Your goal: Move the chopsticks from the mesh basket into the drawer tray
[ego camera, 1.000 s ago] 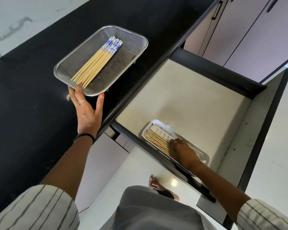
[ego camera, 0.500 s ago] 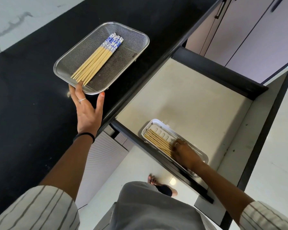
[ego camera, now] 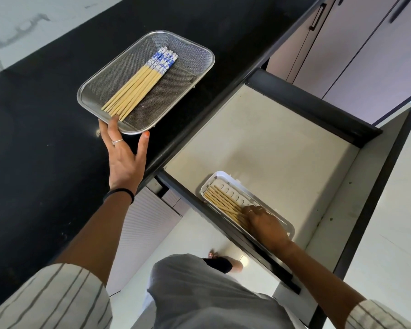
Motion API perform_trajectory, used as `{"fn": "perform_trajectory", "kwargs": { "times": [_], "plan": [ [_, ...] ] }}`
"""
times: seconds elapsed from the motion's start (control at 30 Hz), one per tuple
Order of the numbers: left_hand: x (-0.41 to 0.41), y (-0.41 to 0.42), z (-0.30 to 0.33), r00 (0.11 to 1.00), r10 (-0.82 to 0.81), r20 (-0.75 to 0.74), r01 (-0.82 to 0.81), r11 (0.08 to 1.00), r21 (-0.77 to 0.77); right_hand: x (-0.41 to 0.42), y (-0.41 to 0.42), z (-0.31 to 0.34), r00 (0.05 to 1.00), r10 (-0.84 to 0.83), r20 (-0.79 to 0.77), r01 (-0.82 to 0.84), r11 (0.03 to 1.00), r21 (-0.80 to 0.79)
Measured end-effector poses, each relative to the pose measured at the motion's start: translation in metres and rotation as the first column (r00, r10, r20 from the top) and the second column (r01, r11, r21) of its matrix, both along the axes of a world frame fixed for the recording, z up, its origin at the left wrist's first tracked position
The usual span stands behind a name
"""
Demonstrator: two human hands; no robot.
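- Two batches of chopsticks are in sight: one bundle [ego camera: 138, 85] lies in the mesh basket [ego camera: 199, 55] on the black worktop [ego camera: 33, 115], and a second lot [ego camera: 223, 205] already lies in the white drawer tray [ego camera: 223, 175].
- Your left hand [ego camera: 125, 157] sits at the basket's 6 o'clock corner, fingers [ego camera: 112, 125] straight and spread. One fingertip reaches over the rim to touch the bundle's plain tips, and the thumb is just outside the rim. It grips nothing.
- Your right hand [ego camera: 266, 226] is down in the tray, at about 4 o'clock from the basket and well apart from it. Its fingers [ego camera: 250, 210] are bent over the chopsticks there; whether they pinch the sticks or only press them flat, you cannot tell from here.
- The relation that matters: the basket bundle runs from your left fingertips toward 1 o'clock, plain tips nearest you and blue-patterned ends far away. Your left hand is plainly the nearer one.
- The tray sticks lie on a different line, pointing toward 10 o'clock, so the next batch will likely need turning before it goes in.
- The tray sits at the near edge of the open drawer [ego camera: 271, 138], whose pale floor is otherwise bare.
- Pale cabinet doors [ego camera: 354, 55] stand at 1 o'clock, and a light tiled floor [ego camera: 199, 233] lies below.
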State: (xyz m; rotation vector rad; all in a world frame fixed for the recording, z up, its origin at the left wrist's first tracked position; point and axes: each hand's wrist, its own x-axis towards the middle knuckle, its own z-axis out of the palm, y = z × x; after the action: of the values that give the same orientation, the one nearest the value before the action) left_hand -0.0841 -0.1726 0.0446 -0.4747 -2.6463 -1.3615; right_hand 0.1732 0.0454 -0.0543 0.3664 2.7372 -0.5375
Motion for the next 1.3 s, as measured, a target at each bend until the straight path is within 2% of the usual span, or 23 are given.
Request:
{"fn": "perform_trajectory", "kwargs": {
  "times": [0.2, 0.47, 0.63, 0.83, 0.97, 1.13, 1.3],
  "plan": [
    [0.002, 0.001, 0.002, 1.000, 0.001, -0.005, -0.002, 1.000, -0.007, 0.008, -0.001, -0.001, 0.998, 0.030, -0.047, -0.029, 0.999, 0.024],
    [0.002, 0.001, 0.004, 1.000, 0.009, -0.002, -0.009, 1.000, -0.017, 0.010, -0.002, -0.001, 0.999, -0.003, -0.039, 0.003, 1.000, -0.013],
    [-0.002, 0.000, 0.004, 1.000, -0.018, -0.003, 0.018, 1.000, -0.025, 0.013, 0.001, 0.001, 0.998, 0.031, -0.054, -0.034, 0.998, -0.056],
    [-0.003, -0.002, 0.002, 0.999, -0.033, 0.004, 0.033, 0.999, -0.004, 0.016, 0.000, 0.004, 0.997, 0.032, -0.070, -0.034, 0.999, -0.026],
    [-0.004, -0.001, 0.002, 0.999, -0.033, 0.013, 0.033, 0.999, 0.008, 0.018, 0.001, 0.007, 0.994, -0.022, -0.104, 0.021, 1.000, -0.012],
    [-0.004, -0.002, 0.002, 0.999, -0.047, 0.002, 0.047, 0.999, 0.026, 0.014, 0.003, 0.002, 0.996, -0.089, -0.019, 0.089, 0.996, -0.003],
    [-0.005, -0.002, 0.001, 0.999, -0.039, -0.002, 0.039, 0.999, 0.038, 0.000, -0.002, -0.009, 0.999, -0.015, 0.029, 0.015, 1.000, 0.008]
  ]
}}
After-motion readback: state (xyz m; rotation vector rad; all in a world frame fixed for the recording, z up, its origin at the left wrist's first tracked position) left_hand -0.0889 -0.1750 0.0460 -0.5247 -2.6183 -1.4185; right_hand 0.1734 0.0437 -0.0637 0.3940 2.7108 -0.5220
